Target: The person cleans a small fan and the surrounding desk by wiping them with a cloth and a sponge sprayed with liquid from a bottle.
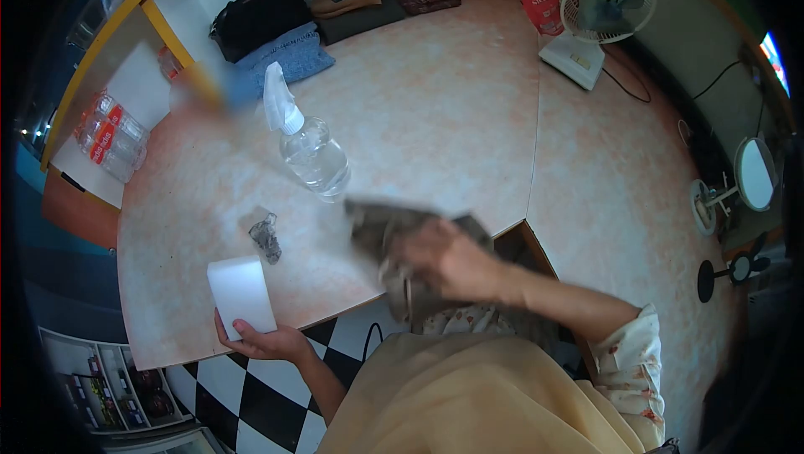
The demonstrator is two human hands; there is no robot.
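Observation:
My left hand (261, 343) is closed around the lower end of a plain white rectangular block (241, 293), holding it upright at the table's front edge. In my right hand (444, 255), smeared by motion, is a bunched dark olive-brown cloth (385, 224) over the front of the table. A clear spray bottle (314, 157) with a white trigger head stands beyond both hands, with clear liquid inside. Between the bottle and the white block lies a small crumpled grey piece (266, 238).
The pinkish table (419, 77) bears a black bag (261, 20), folded denim (289, 54) and other pouches at the back. A small white fan (605, 10) and a round mirror (754, 173) stand right. Packed plastic bottles (113, 137) sit left. An open gap (529, 249) cuts the front edge.

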